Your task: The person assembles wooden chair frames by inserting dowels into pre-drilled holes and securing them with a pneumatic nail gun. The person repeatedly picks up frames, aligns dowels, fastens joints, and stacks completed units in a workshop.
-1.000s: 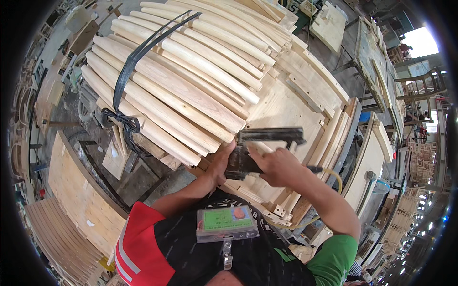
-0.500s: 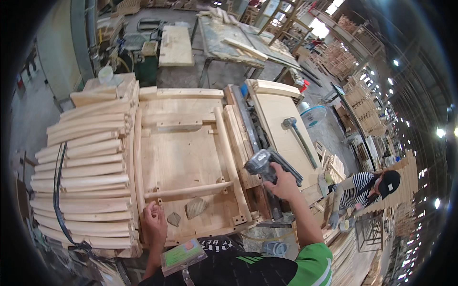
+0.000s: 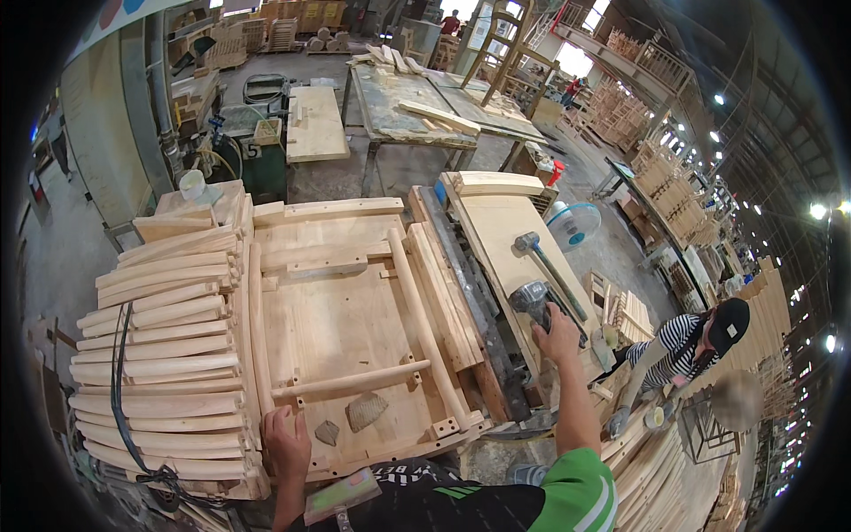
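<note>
My right hand [image 3: 559, 335] is wrapped round a grey and black nail gun [image 3: 531, 300], low over the pale side board on the right. Close beside the gun lies a mallet [image 3: 547, 266] with a dark head and a long handle. My left hand [image 3: 285, 441] holds nothing that I can see, its fingers loosely bent and a little apart at the near left corner of a wooden frame. That frame has a left rail [image 3: 258, 328], a right rail [image 3: 424, 328] and a round crossbar [image 3: 350, 379]. Two flat wood scraps [image 3: 365, 410] lie near the crossbar.
A strapped stack of curved wooden slats [image 3: 160, 363] stands on the left. Lengths of wood [image 3: 449, 297] lie along a dark metal rail [image 3: 470, 293]. Beyond the side board stands a fan [image 3: 574, 227]. A co-worker in a striped top [image 3: 678, 346] is at the right.
My right hand has carried the nail gun rightward, from above the metal rail to the side board by the mallet. My left hand stays near the frame's corner. The view has tilted up slightly.
</note>
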`<control>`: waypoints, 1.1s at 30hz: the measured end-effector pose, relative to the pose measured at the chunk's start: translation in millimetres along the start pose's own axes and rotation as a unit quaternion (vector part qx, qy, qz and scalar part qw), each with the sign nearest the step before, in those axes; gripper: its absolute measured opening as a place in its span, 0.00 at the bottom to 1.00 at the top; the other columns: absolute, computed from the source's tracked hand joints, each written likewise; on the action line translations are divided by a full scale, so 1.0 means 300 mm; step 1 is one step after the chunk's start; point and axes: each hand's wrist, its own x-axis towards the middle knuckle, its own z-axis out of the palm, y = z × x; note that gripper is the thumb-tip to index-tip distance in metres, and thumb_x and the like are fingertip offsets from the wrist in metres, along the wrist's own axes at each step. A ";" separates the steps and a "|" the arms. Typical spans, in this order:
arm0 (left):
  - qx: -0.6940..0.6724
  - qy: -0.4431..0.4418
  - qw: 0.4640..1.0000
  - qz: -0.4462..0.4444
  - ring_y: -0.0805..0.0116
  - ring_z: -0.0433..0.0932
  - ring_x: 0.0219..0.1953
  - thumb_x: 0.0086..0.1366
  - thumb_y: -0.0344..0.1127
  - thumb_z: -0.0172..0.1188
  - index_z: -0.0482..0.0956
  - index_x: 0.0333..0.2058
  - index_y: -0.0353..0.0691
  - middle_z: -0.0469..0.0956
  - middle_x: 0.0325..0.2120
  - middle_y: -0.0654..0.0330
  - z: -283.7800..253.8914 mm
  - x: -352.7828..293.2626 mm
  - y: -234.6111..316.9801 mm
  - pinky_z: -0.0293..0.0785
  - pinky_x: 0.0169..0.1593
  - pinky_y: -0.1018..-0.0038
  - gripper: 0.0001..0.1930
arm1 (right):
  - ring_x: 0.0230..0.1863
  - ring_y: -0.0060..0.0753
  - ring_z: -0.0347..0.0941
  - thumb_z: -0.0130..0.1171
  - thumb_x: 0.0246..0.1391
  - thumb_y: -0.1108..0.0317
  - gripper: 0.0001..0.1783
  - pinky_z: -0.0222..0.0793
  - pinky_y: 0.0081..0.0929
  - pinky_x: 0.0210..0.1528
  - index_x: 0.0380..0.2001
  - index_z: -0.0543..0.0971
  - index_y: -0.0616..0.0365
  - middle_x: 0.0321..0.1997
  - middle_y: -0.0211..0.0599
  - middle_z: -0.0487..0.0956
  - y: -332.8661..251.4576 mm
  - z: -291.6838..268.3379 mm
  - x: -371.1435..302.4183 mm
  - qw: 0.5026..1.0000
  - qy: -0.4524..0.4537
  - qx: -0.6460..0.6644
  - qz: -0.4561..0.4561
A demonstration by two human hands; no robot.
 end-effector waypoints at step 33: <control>0.157 -0.099 0.982 0.010 0.25 0.70 0.65 0.63 0.22 0.54 0.67 0.74 0.48 0.53 0.74 0.29 -0.053 -0.012 0.000 0.76 0.63 0.49 0.39 | 0.19 0.19 0.71 0.63 0.59 0.74 0.12 0.68 0.24 0.20 0.45 0.75 0.60 0.26 0.29 0.76 -0.512 0.123 -0.385 0.823 -0.204 0.507 0.158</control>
